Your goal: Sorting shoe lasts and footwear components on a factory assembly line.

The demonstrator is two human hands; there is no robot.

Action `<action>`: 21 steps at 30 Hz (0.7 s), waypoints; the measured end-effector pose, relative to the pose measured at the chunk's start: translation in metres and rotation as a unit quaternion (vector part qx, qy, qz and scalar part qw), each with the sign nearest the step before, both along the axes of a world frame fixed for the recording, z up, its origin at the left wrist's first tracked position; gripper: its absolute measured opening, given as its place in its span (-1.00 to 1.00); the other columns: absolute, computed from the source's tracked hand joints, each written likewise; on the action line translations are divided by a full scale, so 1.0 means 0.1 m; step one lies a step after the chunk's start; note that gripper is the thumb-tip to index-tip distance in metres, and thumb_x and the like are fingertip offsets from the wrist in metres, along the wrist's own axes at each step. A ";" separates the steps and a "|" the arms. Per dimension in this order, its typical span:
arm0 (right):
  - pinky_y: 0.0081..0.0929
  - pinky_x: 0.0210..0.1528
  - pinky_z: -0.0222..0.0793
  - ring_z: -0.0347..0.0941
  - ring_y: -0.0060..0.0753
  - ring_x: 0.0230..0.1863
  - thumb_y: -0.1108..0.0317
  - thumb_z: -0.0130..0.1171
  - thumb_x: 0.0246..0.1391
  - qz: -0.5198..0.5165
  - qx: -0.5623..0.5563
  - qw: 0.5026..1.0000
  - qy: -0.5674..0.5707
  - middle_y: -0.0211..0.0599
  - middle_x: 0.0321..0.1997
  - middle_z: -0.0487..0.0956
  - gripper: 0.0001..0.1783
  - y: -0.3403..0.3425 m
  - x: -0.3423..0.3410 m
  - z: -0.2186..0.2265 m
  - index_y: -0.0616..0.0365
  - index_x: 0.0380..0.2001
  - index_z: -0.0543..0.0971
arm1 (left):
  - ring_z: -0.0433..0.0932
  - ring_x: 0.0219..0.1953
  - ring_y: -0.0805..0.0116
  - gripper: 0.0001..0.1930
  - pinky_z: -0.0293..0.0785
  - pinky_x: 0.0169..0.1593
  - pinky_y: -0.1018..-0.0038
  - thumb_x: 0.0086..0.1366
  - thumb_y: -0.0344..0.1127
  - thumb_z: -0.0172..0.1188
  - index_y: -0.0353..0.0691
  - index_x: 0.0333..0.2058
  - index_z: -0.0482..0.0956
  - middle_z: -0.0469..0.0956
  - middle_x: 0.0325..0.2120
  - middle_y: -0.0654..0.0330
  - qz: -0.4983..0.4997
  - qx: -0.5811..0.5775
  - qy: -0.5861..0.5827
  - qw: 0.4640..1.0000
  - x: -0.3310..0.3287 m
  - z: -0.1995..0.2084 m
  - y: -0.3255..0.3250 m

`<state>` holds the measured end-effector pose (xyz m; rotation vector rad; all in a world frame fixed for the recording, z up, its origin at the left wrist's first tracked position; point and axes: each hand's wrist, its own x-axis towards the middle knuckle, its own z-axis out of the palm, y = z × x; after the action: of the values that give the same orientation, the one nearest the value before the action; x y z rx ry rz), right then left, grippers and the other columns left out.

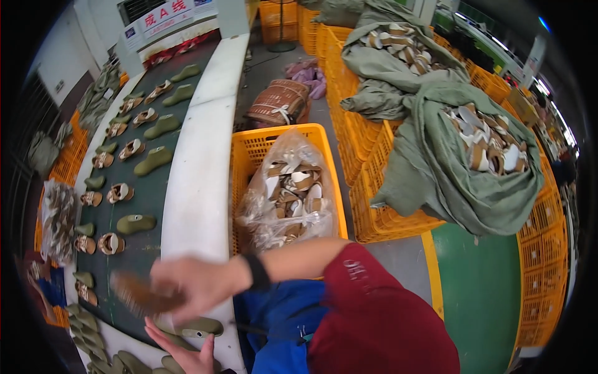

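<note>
Crates: orange plastic, stacked far right, draped with grey-green sacks full of tan-and-white shoe parts.
Conveyor belt: dark green, at left, lined with olive shoe lasts and brown uppers.
Sign: white rectangle with red characters, mounted far left.
Bag: clear plastic, set in the near orange crate, holding more parts.
Right hand: fingers closed on a blurred brown shoe piece over the near belt; judged light and pliable, best pinched at its edge.
Left hand: fingers spread open, resting beside an olive last.
</note>
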<state>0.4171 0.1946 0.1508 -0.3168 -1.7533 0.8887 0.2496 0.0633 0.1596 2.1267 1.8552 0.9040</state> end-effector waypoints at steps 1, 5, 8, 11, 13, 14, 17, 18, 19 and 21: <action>-0.37 -0.44 0.32 0.39 -0.22 -0.47 0.13 0.40 -0.38 0.077 -0.010 0.997 -0.012 -0.22 -0.43 0.39 -0.51 -0.16 -0.27 0.02 0.16 -0.44 0.39 | 0.24 0.18 0.04 -0.01 0.21 0.20 0.24 0.03 -0.29 0.38 -0.33 0.27 -0.17 0.17 0.19 -0.09 -0.006 0.028 -0.014 1.000 -0.03 -0.05 0.05; -0.38 -0.42 0.30 0.38 -0.21 -0.45 0.15 0.37 -0.40 0.114 -0.012 0.993 -0.017 -0.25 -0.46 0.39 -0.52 -0.40 -0.86 -0.13 0.15 -0.43 0.38 | 0.29 0.13 0.04 -0.21 0.26 0.17 0.22 0.11 -0.30 0.28 -0.36 0.22 0.04 0.28 0.10 -0.08 0.093 -0.018 -0.165 0.982 -0.33 -0.38 -0.01; -0.37 -0.35 0.30 0.37 -0.18 -0.38 0.17 0.33 -0.37 0.148 -0.039 0.988 -0.012 -0.23 -0.43 0.39 -0.55 -0.39 -0.96 -0.13 0.14 -0.40 0.40 | 0.32 0.11 0.05 -0.27 0.26 0.16 0.20 0.13 -0.31 0.22 -0.36 0.22 0.08 0.31 0.07 -0.08 0.142 -0.004 -0.325 0.935 -0.40 -0.35 -0.13; -0.31 -0.21 0.30 0.36 -0.11 -0.27 0.22 0.26 -0.28 0.122 0.063 0.989 -0.044 -0.15 -0.32 0.41 -0.54 -0.42 -1.04 -0.32 0.11 -0.24 0.42 | 0.35 0.08 0.07 -0.32 0.27 0.16 0.18 0.15 -0.32 0.16 -0.35 0.21 0.12 0.34 0.05 -0.07 0.210 0.024 -0.474 0.855 -0.50 -0.32 -0.31; -0.25 -0.16 0.32 0.39 -0.06 -0.17 0.29 0.20 -0.23 0.267 0.003 0.958 -0.106 -0.08 -0.21 0.45 -0.43 -0.58 -1.08 -0.34 0.09 -0.04 0.38 | 0.37 0.07 0.07 -0.36 0.27 0.16 0.17 0.16 -0.33 0.12 -0.35 0.21 0.15 0.35 0.03 -0.07 0.276 0.067 -0.563 0.776 -0.59 -0.29 -0.55; -0.23 -0.12 0.33 0.39 -0.04 -0.12 0.33 0.16 -0.21 0.278 -0.044 0.951 -0.128 -0.06 -0.15 0.45 -0.39 -0.59 -1.05 -0.36 0.07 0.03 0.33 | 0.43 0.01 0.11 -0.45 0.36 0.10 0.23 0.23 -0.25 0.03 -0.38 0.15 0.22 0.39 0.00 -0.05 0.234 0.057 -0.544 0.804 -0.70 -0.48 -0.55; -0.22 -0.08 0.37 0.42 0.00 -0.10 0.44 0.15 -0.22 0.182 -0.006 0.977 -0.113 -0.09 -0.11 0.47 -0.29 -0.57 -1.11 -0.52 0.06 0.14 0.30 | 0.46 -0.01 0.26 -0.57 0.45 0.03 0.33 0.23 -0.29 0.02 -0.42 0.03 0.36 0.44 -0.06 0.06 0.198 0.073 -0.527 0.823 -0.54 -0.45 -0.35; -0.25 -0.10 0.39 0.43 -0.02 -0.12 0.43 0.18 -0.24 0.138 0.012 0.983 -0.117 -0.13 -0.15 0.47 -0.30 -0.53 -1.03 -0.45 0.07 0.11 0.34 | 0.43 0.02 0.29 -0.54 0.42 0.05 0.37 0.21 -0.34 0.06 -0.38 0.08 0.30 0.40 -0.01 0.09 0.189 0.064 -0.487 0.850 -0.54 -0.46 -0.31; -0.30 -0.13 0.41 0.45 -0.07 -0.14 0.46 0.18 -0.25 0.124 -0.002 0.981 -0.150 -0.14 -0.17 0.47 -0.34 -0.54 -0.98 -0.35 0.08 0.07 0.39 | 0.38 0.07 0.31 -0.46 0.36 0.10 0.41 0.23 -0.34 0.07 -0.30 0.17 0.19 0.33 0.07 0.12 0.173 0.071 -0.539 0.821 -0.52 -0.49 -0.35; -0.28 -0.24 0.40 0.44 -0.06 -0.26 0.50 0.17 -0.26 0.126 -0.013 0.982 -0.138 -0.14 -0.26 0.43 -0.35 -0.56 -1.00 -0.29 0.05 0.06 0.39 | 0.34 0.09 0.35 -0.41 0.32 0.12 0.46 0.27 -0.30 0.10 -0.29 0.22 0.10 0.30 0.09 0.16 0.123 0.064 -0.648 0.749 -0.54 -0.59 -0.41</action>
<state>0.3174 0.1382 0.1219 -0.2484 -2.0725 1.0904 0.1961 0.0222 0.1008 0.6823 1.2159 1.8855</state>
